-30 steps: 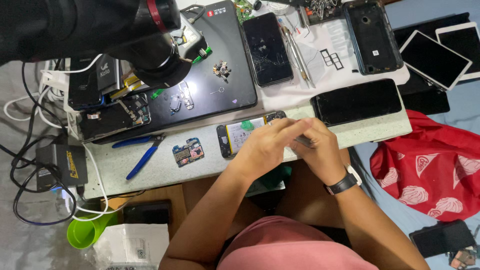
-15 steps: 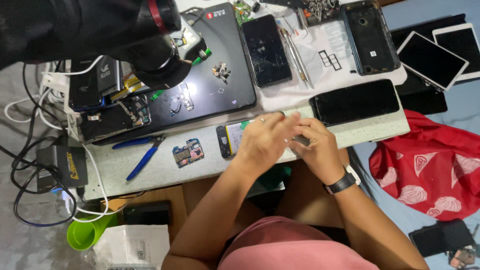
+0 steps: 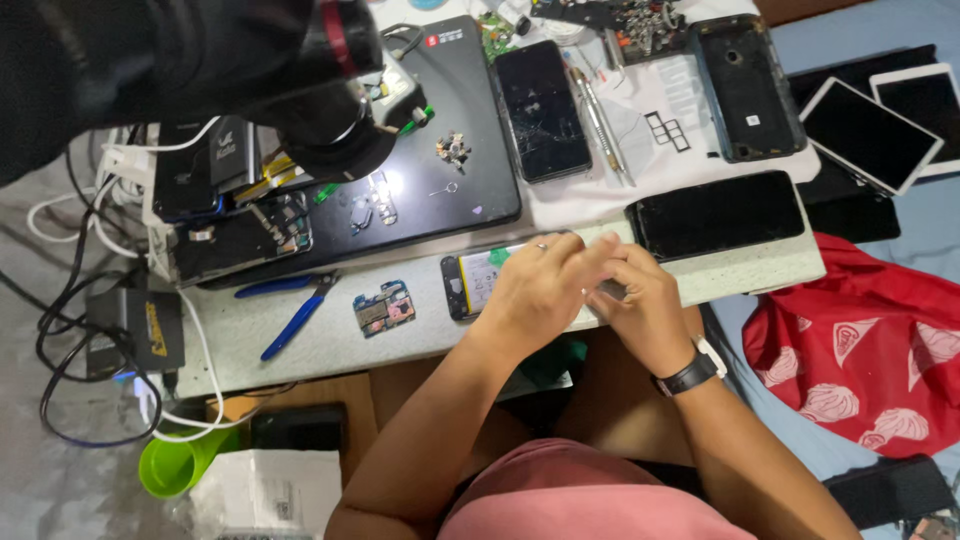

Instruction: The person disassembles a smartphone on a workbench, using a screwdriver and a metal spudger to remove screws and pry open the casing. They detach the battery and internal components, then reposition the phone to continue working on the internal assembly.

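An opened phone (image 3: 478, 282), its back removed so that a pale battery and green parts are exposed, is laid flat at the near edge of the white worktable (image 3: 330, 345), directly in front of the person. The left hand (image 3: 540, 292) is spread over the right part of this phone, palm down, fingers curled forward and resting on it; a ring is seen on one finger. The right hand (image 3: 640, 305) is pressed against the left from the other side, fingers bent around a small dark part at the phone's end, though whether that part is truly pinched cannot be told, since it is mostly hidden by the two hands. A dark watch (image 3: 690, 372) is worn on the right wrist. Just left of the phone a small circuit board (image 3: 384, 308) is laid, and beyond it blue-handled pliers (image 3: 292, 305) are set at an angle. Just beyond the hands a black phone (image 3: 716, 214) is placed face down along the table edge. Farther back a black mat (image 3: 450, 190) is covered with small screws and parts, and a phone with a cracked screen (image 3: 543, 110) is laid beside it. A red patterned cloth (image 3: 865, 360) is seen below the table at the right.
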